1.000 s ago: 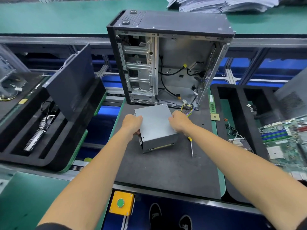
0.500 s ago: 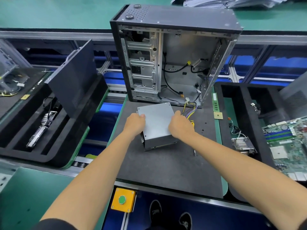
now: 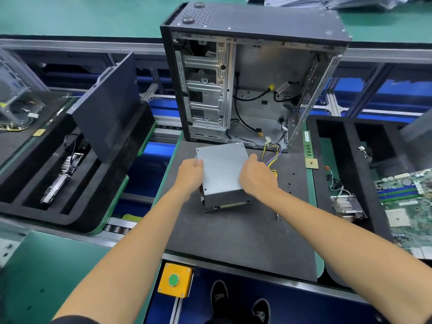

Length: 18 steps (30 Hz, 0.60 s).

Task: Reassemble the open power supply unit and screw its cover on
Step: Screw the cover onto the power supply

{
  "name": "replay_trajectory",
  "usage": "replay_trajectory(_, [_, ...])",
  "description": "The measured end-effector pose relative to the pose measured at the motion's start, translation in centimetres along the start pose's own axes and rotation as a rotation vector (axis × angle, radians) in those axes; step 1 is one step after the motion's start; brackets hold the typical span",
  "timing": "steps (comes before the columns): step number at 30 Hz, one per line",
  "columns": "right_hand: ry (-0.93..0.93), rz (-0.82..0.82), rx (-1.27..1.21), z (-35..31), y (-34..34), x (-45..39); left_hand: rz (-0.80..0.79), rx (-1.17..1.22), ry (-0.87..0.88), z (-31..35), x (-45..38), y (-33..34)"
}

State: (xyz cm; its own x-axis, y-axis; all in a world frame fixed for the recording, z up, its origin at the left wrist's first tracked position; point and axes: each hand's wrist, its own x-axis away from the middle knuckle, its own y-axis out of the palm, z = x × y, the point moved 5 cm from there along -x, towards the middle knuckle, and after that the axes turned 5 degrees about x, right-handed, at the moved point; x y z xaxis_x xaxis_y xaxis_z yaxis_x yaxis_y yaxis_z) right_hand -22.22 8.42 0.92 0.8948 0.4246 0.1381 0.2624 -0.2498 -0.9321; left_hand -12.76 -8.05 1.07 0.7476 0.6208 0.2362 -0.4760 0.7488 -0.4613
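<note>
Gripping the PSU cover (image 3: 222, 169) between your fingers, your L hand (image 3: 190, 175) & R hand (image 3: 256, 180) clamped its opposite edges.

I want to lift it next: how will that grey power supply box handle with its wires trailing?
The power supply unit looks rigid sheet metal, probably heavy. Its wire bundle likely flops and drags. Smooth sides may slip.
</note>
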Motion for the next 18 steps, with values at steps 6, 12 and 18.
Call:
replay_trajectory(6, [0.002, 0.030, -0.094, -0.3, -0.6, -0.2, 0.089, -0.049, 0.042, 0.1, 0.2, -0.3])
replay_trajectory(12, [0.045, -0.028, -0.158, -0.4, -1.2, -0.9, 0.085, 0.126, -0.006, 0.0, 0.0, -0.2])
replay_trajectory(18, [-0.007, -0.036, -0.214, -1.5, -1.3, 0.0, 0.085, 0.158, -0.049, -0.6, 0.2, -0.8])
